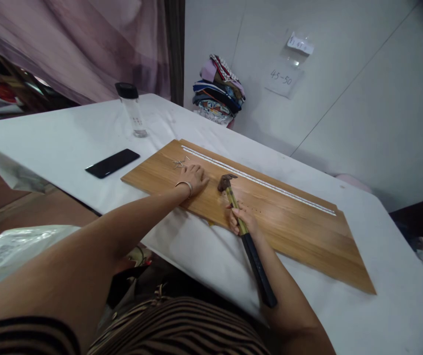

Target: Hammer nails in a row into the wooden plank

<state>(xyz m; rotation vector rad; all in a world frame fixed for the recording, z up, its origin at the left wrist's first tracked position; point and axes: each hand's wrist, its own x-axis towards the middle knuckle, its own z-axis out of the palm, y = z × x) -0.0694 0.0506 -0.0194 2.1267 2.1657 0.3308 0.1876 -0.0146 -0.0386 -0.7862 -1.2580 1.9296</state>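
My right hand (246,220) is wrapped around the handle of a claw hammer (232,198), fairly high up near the head. The rusty head is over the wooden board (300,222), and the black grip end points back toward me. Palm down, my left hand (195,178) rests on the board with its fingers stretched out. Just beyond those fingers lies a small pile of loose nails (178,163). Small dark dots, nail heads or holes, run in a row on the board right of the hammer. Two white measuring strips (259,179) lie along its far side.
The board lies on a table with a white cover (59,130). A black phone (113,163) and a clear bottle (133,111) with a black lid are to the left. Folded clothes (219,91) are stacked by the wall at the far edge. A pink curtain (96,44) hangs behind.
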